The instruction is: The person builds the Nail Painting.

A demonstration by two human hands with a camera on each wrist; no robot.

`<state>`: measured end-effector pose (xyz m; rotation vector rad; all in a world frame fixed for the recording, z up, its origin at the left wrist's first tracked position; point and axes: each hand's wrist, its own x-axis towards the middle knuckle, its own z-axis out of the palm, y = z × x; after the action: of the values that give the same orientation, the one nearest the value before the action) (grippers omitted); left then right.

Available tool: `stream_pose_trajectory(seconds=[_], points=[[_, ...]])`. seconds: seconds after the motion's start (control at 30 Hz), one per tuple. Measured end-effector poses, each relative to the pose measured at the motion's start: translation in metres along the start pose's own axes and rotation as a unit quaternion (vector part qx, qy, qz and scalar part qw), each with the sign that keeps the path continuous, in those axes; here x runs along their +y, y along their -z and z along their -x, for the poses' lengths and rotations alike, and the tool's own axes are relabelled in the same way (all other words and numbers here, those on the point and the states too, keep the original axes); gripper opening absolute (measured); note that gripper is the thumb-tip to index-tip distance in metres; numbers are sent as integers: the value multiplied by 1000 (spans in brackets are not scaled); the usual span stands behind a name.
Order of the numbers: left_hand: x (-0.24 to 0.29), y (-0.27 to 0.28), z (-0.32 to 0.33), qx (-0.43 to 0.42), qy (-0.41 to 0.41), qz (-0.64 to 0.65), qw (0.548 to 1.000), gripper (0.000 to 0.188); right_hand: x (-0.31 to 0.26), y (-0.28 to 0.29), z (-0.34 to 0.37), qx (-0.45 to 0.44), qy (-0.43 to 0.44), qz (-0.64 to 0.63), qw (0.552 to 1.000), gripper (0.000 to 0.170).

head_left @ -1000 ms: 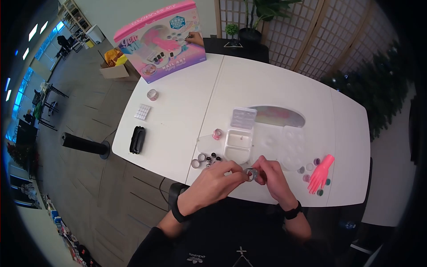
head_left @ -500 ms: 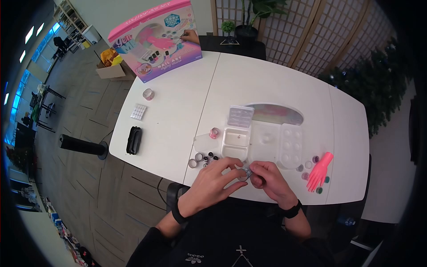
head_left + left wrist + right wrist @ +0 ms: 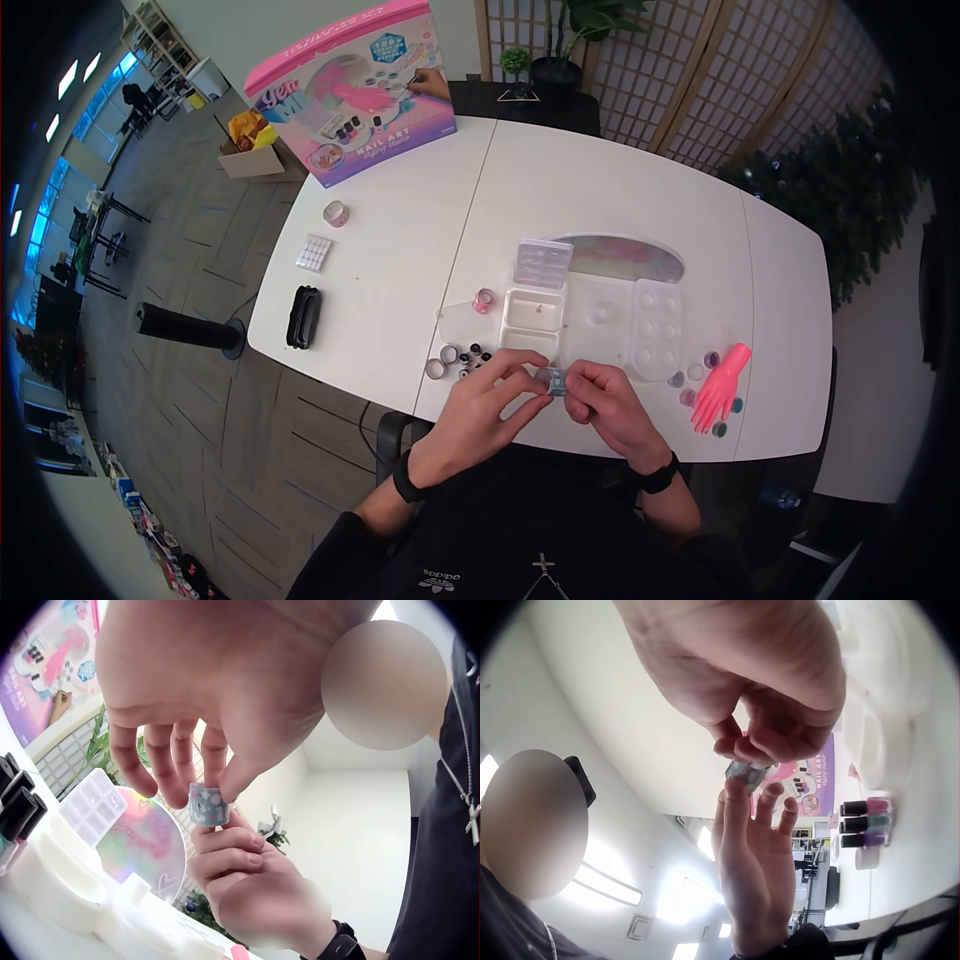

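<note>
A small roll of blue-grey patterned tape or ring (image 3: 209,805) is pinched between the left hand's (image 3: 484,412) thumb and fingers, above the table's front edge. The right hand (image 3: 617,412) has its fingers curled at the roll's other side, its fingertips against it in the left wrist view. In the right wrist view the patterned roll (image 3: 745,775) sits between both hands' fingertips. Just beyond the hands is a white tray (image 3: 597,345) with compartments and a raised clear lid (image 3: 543,263).
Small dark-capped bottles (image 3: 865,823) and silver rolls (image 3: 436,368) lie left of the hands. A pink plastic hand (image 3: 722,388) with small pots lies right. Farther off are a pink roll (image 3: 483,300), a black case (image 3: 303,317) and a large box (image 3: 355,95).
The roll has turned between the fingers, now showing its patterned side. Both hands have shifted slightly, staying close together.
</note>
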<state>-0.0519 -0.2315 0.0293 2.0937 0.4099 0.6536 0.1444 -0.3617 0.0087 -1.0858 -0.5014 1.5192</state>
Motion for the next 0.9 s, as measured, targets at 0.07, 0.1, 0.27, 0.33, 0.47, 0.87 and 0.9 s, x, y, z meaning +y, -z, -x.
stream_pose_trajectory(seconds=[0.07,0.1,0.27,0.33,0.47,0.87,0.9], points=[[1,-1,0,-3,11,6,1000,17,1,0,0,1,4,-5,1000,19],[2,-1,0,-4,17,9,1000,17,1,0,1,1,6,-7,1000,19],[4,-1,-1,4,24,1,1000,19,1,-2,1,0,16,-18,1000,14],[5,0,-1,9,22,-1,1000,21,1,-3,1,-3,23,-23,999,13],[7,-3,-1,20,27,17,999,24,5,-2,1,-11,27,-38,999,12],[3,-12,1,32,7,24,999,26,6,-2,2,-21,34,-88,995,17],[3,-12,1,29,7,26,999,26,8,2,1,-23,34,-88,995,19]])
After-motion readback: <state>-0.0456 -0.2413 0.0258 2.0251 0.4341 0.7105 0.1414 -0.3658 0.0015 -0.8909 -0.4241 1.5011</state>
